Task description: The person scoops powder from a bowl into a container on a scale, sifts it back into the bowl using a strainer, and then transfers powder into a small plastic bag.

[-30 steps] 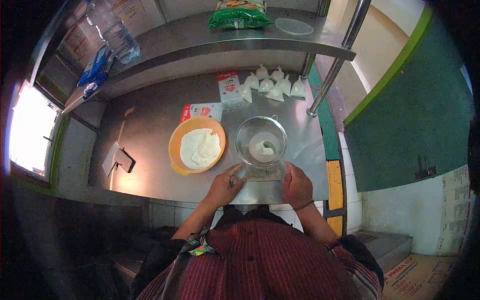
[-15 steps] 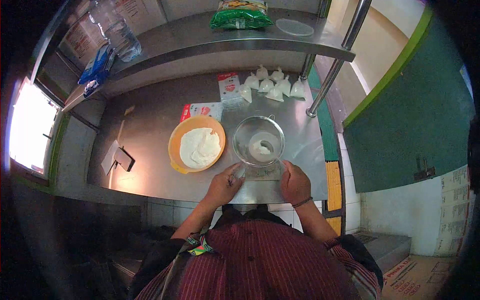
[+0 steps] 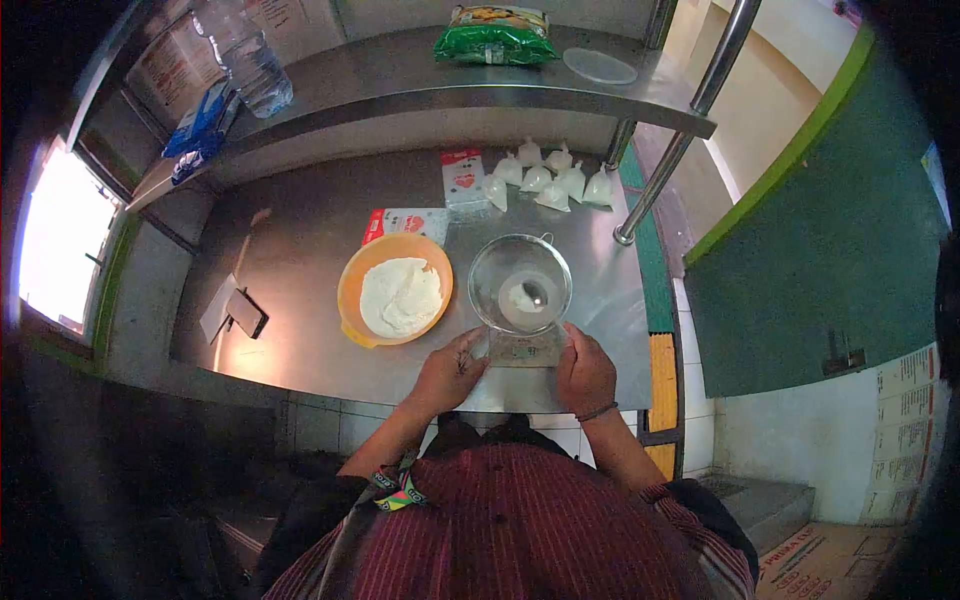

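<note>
A round metal strainer (image 3: 480,300) stands over a kitchen scale (image 3: 525,352) near the front edge of the steel table. Inside its rim show a little white powder (image 3: 522,297) and a shiny spoon bowl (image 3: 537,293). My left hand (image 3: 452,370) is closed at the scale's left front corner, thumb and fingers together. On the right front corner, my right hand (image 3: 587,372) is closed the same way. Something clear shows by the fingertips, and I cannot tell what they pinch. Left of the strainer sits a yellow-orange bowl (image 3: 347,300) of white powder.
Several small tied bags of white powder (image 3: 552,195) stand at the back, beside a red-and-white box (image 3: 463,180). Another such box (image 3: 405,222) lies behind the bowl. A phone on a stand (image 3: 246,312) is at left. The overhead shelf (image 3: 400,95) carries a green packet (image 3: 495,40).
The view has shifted slightly. More of the scale's front shows between my hands, and the spoon in the strainer catches more light. Both hands stay in nearly the same place.
</note>
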A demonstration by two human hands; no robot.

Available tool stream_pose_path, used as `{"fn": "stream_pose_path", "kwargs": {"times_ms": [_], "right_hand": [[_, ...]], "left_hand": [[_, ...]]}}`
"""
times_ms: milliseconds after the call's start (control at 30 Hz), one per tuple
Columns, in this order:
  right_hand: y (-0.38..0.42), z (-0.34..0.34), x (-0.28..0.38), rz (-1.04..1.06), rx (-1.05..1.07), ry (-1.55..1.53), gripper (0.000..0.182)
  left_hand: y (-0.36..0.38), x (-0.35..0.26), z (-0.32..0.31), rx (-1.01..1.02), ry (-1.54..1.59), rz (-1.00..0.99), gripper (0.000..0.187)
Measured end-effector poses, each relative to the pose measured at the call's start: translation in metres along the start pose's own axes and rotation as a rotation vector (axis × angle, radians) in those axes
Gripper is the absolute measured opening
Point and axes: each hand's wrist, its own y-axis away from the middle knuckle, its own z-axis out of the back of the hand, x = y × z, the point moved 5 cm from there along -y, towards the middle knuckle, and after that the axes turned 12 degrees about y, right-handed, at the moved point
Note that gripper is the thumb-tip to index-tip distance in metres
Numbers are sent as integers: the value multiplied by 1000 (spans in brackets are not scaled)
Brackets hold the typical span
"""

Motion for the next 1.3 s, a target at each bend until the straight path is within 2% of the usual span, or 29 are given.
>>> {"fn": "stream_pose_path", "kwargs": {"times_ms": [67, 100, 167, 267, 367, 433, 500, 567, 700, 767, 900, 967, 1000, 1067, 1167, 1300], "right_hand": [[-4, 7, 3, -16, 5, 28, 34], [-5, 7, 0, -53, 34, 44, 34], [-6, 5, -3, -87, 64, 62, 33], [-4, 3, -1, 10, 18, 82, 33], [-2, 1, 4, 9, 21, 15, 33], [-2, 4, 7, 34, -42, 0, 33], [-2, 7, 10, 50, -21, -9, 33], [-1, 7, 10, 63, -2, -16, 33], [0, -3, 1, 66, 21, 25, 32], [-1, -3, -2, 60, 0, 68, 32], [-2, 0, -3, 80, 11, 38, 31], [-1, -1, -3, 109, 34, 17, 31], [0, -3, -4, 105, 50, 20, 31], [-1, -4, -4, 102, 67, 24, 31], [-5, 1, -5, 62, 16, 32, 30], [-9, 1, -7, -20, 94, -6, 34]], "left_hand": [[1, -13, 2, -172, -79, -474, 57], [3, -14, 3, -176, -78, -471, 57], [1, -6, 2, -48, 10, -140, 58], [2, -7, 3, -12, 21, -25, 57], [0, -1, 1, -47, -16, -135, 57], [0, 1, 0, -47, 5, -135, 56], [1, -15, 3, -46, 27, -132, 55], [2, -25, 6, 55, -8, 167, 56], [0, -9, 4, 66, 5, 146, 57], [-1, -2, 3, -33, -63, -106, 57], [0, -13, 6, -33, -36, -109, 56], [-1, -13, 8, 59, 44, 146, 56], [-2, -3, 5, 58, 44, 146, 56], [-2, -3, 5, -107, 70, -262, 55], [-2, 3, 5, -68, 5, -153, 55], [-3, 0, 7, -80, -8, -218, 56]]}}
